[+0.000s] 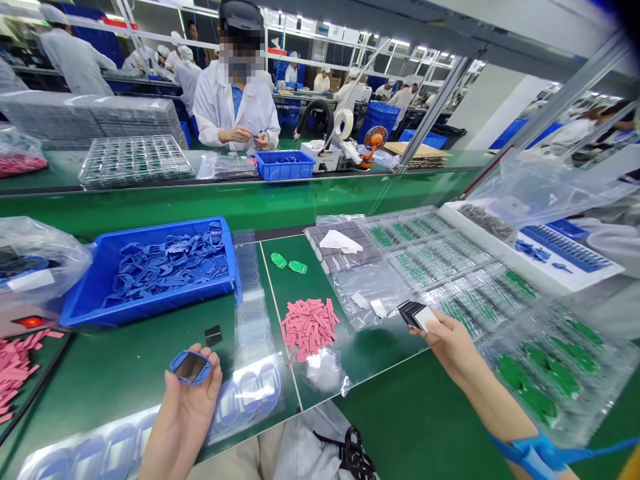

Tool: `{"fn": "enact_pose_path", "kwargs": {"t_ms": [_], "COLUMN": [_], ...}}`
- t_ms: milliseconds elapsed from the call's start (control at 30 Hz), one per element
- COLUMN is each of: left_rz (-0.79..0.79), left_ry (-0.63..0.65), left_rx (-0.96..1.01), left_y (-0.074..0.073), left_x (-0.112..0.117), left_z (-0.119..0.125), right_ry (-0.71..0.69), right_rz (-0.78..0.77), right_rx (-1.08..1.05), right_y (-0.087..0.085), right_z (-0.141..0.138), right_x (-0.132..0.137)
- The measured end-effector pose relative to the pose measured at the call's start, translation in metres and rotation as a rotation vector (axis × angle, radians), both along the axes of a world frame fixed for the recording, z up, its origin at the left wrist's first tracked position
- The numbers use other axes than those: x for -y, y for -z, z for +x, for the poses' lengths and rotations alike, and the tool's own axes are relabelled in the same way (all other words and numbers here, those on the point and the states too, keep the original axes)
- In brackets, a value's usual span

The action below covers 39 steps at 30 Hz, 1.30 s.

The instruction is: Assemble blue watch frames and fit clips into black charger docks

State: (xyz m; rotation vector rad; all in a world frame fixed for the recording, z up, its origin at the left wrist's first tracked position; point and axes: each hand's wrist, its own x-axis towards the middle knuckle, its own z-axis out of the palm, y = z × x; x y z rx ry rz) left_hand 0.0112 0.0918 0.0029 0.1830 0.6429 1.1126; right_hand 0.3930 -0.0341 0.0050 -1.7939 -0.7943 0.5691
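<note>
Left hand (194, 395), holding a blue-framed dark panel (191, 367), and right hand (449, 338), pinching fanned black-and-white sheets (417, 315), near the front edge of the desk (125, 357); bare surface shows between panel and blue bin (165, 298).

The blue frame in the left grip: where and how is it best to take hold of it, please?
Probably pinch the blue frame by its outer rim, coming from the far left. The dark pane fills the middle, so the rim keeps fingertips off it; the thumb and fingers of the left grip sit at the near and right sides, leaving that part more open.
</note>
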Motion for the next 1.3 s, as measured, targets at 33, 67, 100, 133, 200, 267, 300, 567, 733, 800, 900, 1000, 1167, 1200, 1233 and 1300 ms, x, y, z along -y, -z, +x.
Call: {"fn": "enact_pose_path", "kwargs": {"t_ms": [33, 67, 100, 133, 200, 267, 300, 567, 733, 800, 900, 1000, 1167, 1200, 1233, 1300], "left_rz": [-0.003, -0.006, -0.008, -0.01, -0.017, -0.024, -0.027, -0.022, -0.017, -0.028, -0.037, -0.03, -0.01, -0.006, -0.002, 0.003], "left_ry": [0.001, 0.003, 0.005, 0.005, 0.002, -0.005, -0.008, -0.033, -0.024, -0.025, -0.031, -0.035, -0.033, -0.032, -0.031, -0.027], "left_rx": [-0.001, -0.002, -0.003, -0.002, 0.0, -0.001, 0.0, -0.008, -0.035, -0.037, -0.036, -0.036, -0.017, -0.015, -0.016, -0.022], "left_y": [0.0, 0.0, 0.001, 0.001, 0.001, 0.002, 0.003, 0.009, 0.01, 0.01, 0.01, 0.009, 0.01, 0.01, 0.01, 0.01], "left_x": [0.0, 0.0, 0.0, -0.001, 0.0, 0.0, 0.001, 0.003, 0.003, 0.003, 0.004, 0.004, 0.003, 0.003, 0.003, 0.003], "left_z": [0.0, 0.0, 0.0, 0.0, 0.0, -0.001, -0.001, -0.002, -0.002, -0.003, -0.003, -0.002, -0.002, -0.002, -0.003, -0.003], "right_ry": [-0.024, -0.073, -0.138, -0.265, -0.549, -0.794, -0.874, -1.413, -1.577, -1.658, -1.774, -1.825, -1.674, -1.579, -1.453, -1.121], "right_rz": [0.022, 0.044, 0.065, 0.094, 0.135, 0.164, 0.165, 0.088, 0.089, 0.135, 0.238, 0.326, 0.35, 0.321, 0.279, 0.152], "right_rx": [0.006, 0.045, 0.108, 0.243, 0.638, 0.864, 0.902, 1.192, 1.439, 1.523, 1.613, 1.668, 1.726, 1.722, 1.695, 1.543], "right_y": [-0.008, -0.018, -0.027, -0.036, -0.049, -0.053, -0.051, -0.03, -0.038, -0.041, -0.043, -0.044, -0.062, -0.069, -0.076, -0.087], "right_z": [-0.003, -0.007, -0.013, -0.019, -0.035, -0.05, -0.057, -0.087, -0.095, -0.102, -0.113, -0.121, -0.113, -0.108, -0.1, -0.081], "right_x": [-0.006, -0.014, -0.027, -0.043, -0.084, -0.13, -0.151, -0.238, -0.249, -0.25, -0.25, -0.247, -0.232, -0.224, -0.212, -0.178]}}
